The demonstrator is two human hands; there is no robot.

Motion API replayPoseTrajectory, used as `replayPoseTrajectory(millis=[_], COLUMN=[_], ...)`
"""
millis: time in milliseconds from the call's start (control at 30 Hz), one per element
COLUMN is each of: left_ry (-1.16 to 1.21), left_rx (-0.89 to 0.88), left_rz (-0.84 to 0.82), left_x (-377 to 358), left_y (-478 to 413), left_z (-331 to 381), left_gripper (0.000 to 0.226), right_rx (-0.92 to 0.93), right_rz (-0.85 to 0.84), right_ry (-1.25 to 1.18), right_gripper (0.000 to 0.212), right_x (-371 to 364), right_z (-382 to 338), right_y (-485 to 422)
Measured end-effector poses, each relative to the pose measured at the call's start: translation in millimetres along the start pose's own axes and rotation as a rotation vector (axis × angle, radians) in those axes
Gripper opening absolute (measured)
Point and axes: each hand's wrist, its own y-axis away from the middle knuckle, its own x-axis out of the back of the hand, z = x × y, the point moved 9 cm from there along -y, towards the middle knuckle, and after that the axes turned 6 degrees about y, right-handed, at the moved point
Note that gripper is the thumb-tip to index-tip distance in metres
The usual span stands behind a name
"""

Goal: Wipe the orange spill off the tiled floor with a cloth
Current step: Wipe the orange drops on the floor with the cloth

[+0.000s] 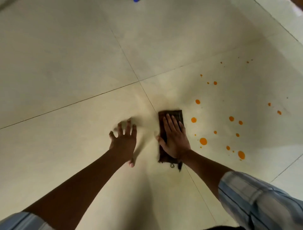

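Note:
A dark brown folded cloth (176, 115) lies flat on the pale tiled floor (82, 57). My right hand (173, 137) presses down on it with straight fingers, palm flat. My left hand (123, 139) rests on the bare tile to the cloth's left, fingers spread. The orange spill (203, 141) is a scatter of several round drops to the right of the cloth, the nearest drop (193, 120) a short way from the cloth's right edge. More small drops (241, 154) reach toward the right and far side.
Dark grout lines cross just beyond the cloth (139, 80). A small blue object (136, 0) shows at the top edge. Striped sleeves cover both upper arms at the bottom corners.

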Motion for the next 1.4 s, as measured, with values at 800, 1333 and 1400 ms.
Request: replayPoseTrajectory(millis=[800,1333,1400], left_ry=[0.073,0.061,0.042], left_rx=[-0.043,-0.034,-0.020], left_rz=[-0.052,-0.067,-0.068], left_x=[-16.4,-14.9,-13.8], left_y=[-15.7,-13.7,-12.2], left_z=[70.2,66.6,67.5], left_gripper=[0.156,0.156,0.157], right_rx=[0.173,0.022,-0.165], right_rz=[-0.053,-0.023,0.004], right_ry=[0.013,-0.057,-0.083], right_gripper=[0.083,0.076,0.077], right_x=[-4.1,-13.2,-13.8], right_z=[61.5,85.0,110.9], right_y=[47.2,72.4,83.2])
